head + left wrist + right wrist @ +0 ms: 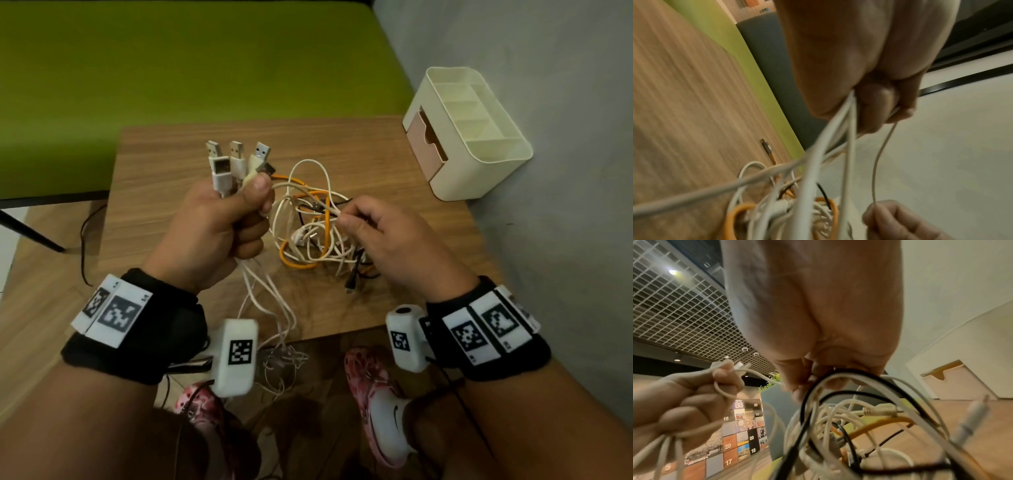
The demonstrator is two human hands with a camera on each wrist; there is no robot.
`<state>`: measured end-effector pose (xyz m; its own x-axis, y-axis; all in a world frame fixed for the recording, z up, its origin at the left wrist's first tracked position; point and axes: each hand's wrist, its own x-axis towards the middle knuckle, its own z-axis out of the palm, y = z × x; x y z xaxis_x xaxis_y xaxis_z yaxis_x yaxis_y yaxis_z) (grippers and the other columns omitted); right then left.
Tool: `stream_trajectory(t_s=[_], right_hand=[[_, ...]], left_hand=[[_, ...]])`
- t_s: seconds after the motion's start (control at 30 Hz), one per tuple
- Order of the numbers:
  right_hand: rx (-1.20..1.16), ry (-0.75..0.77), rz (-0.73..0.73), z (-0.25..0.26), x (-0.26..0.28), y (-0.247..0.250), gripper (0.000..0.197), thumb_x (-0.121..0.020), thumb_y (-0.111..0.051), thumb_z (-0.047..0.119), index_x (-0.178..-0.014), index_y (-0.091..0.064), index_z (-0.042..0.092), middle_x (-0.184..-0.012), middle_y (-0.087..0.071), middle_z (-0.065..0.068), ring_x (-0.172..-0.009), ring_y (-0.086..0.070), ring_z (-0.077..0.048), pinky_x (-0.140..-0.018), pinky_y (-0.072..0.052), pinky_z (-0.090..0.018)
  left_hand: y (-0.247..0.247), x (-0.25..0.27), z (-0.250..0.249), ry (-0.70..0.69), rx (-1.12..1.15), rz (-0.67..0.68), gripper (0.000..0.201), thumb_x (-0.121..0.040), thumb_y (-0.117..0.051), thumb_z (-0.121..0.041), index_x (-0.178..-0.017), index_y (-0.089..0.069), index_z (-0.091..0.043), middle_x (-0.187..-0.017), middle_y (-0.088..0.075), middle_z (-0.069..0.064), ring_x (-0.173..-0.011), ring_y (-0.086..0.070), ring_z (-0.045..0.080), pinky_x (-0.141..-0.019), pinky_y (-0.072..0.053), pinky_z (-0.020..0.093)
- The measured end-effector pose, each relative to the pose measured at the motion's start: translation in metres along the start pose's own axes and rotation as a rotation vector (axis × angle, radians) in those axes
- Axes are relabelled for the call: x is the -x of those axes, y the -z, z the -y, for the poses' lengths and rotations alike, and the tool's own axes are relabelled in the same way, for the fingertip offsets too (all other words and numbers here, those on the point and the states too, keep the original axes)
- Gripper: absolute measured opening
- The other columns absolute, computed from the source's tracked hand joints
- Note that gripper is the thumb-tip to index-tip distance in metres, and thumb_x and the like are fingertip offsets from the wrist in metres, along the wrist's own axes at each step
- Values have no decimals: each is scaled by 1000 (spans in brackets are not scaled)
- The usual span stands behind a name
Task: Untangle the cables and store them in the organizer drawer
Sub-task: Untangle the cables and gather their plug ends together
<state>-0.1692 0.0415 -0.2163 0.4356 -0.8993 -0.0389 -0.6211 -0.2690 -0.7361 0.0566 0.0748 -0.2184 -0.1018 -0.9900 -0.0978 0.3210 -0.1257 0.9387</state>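
With the left hand (pixel 219 226) clamped on 4 plug ends (pixel 236 161), the right hand (pixel 380 236), pinching 1 white cable (pixel 329 209), should draw it slowly out of the tangle (pixel 315 233).

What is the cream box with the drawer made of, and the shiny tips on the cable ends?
The organizer looks like smooth matte plastic: rounded moulded corners, even cream colour. The USB plug tips look like bare metal, silvery and glinting, above white, probably plastic, housings.
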Motion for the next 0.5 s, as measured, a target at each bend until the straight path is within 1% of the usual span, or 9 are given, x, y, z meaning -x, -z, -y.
stream_trajectory(t_s=[0.03,0.1,0.2,0.23,0.3,0.33,0.37,0.43,0.5], right_hand=[[-32,4,-50,0,1,1,15,-99,-54,32,-91,-66,27,-76,-63,5,-68,-55,-6,-59,-43,-22],[-106,15,-170,-1,2,4,13,-98,-57,30,-90,-68,28,-77,-65,4,-70,-57,-8,-57,-42,-20],[-26,81,-223,-5,-1,5,13,-95,-61,29,-93,-73,24,-80,-67,10,-76,-56,-6,-64,-41,-19],[69,111,-209,-8,-3,3,15,-95,-61,29,-93,-74,23,-81,-66,13,-78,-53,-7,-70,-39,-21],[283,159,-183,-14,-5,-2,19,-95,-59,33,-94,-74,23,-83,-62,15,-82,-45,-10,-77,-39,-32],[373,183,-179,-15,-5,-6,21,-95,-57,35,-94,-74,24,-83,-60,16,-82,-43,-11,-77,-39,-38],[450,211,-180,-15,-5,-9,22,-94,-55,37,-94,-74,24,-83,-58,16,-82,-40,-10,-75,-38,-39],[550,277,-199,-10,-5,-14,26,-93,-52,38,-91,-73,24,-82,-58,14,-81,-40,-11,-73,-30,-35],[566,338,-227,-5,-6,-17,25,-92,-51,36,-90,-72,23,-80,-56,12,-80,-45,-15,-72,-21,-32]], left_hand=[[-1,-1,1,4,-108,-69,25,-89,-61,-27,-71,-54,-10,-55,-18,-1,-40,-18,6,-41,-17,15],[-4,-3,5,14,-380,-162,23,-89,-64,-24,-74,-59,-7,-49,-29,-4,-39,-23,9,-45,-20,21],[-9,-4,11,-9,-730,-254,26,-90,-69,-24,-72,-62,-7,-42,-40,-12,-38,-30,1,-46,-28,29],[-9,-5,12,-27,-794,-305,28,-90,-68,-25,-70,-60,-7,-45,-43,-12,-41,-32,1,-47,-30,26],[-9,-6,10,-74,-836,-404,30,-90,-67,-26,-69,-59,-7,-54,-48,-6,-50,-37,4,-54,-33,29],[-8,-7,9,-108,-824,-438,29,-90,-68,-25,-68,-59,-9,-54,-50,-5,-51,-39,4,-55,-34,29],[-10,-6,8,-143,-820,-456,28,-89,-68,-24,-64,-59,-14,-52,-50,-10,-48,-40,1,-52,-35,25],[-20,-4,7,-177,-888,-381,31,-89,-69,-21,-62,-56,-30,-52,-54,-16,-47,-47,-3,-48,-35,17],[-28,-6,12,-144,-968,-172,29,-89,-69,-22,-65,-58,-34,-63,-63,-12,-56,-54,-2,-54,-41,25]])
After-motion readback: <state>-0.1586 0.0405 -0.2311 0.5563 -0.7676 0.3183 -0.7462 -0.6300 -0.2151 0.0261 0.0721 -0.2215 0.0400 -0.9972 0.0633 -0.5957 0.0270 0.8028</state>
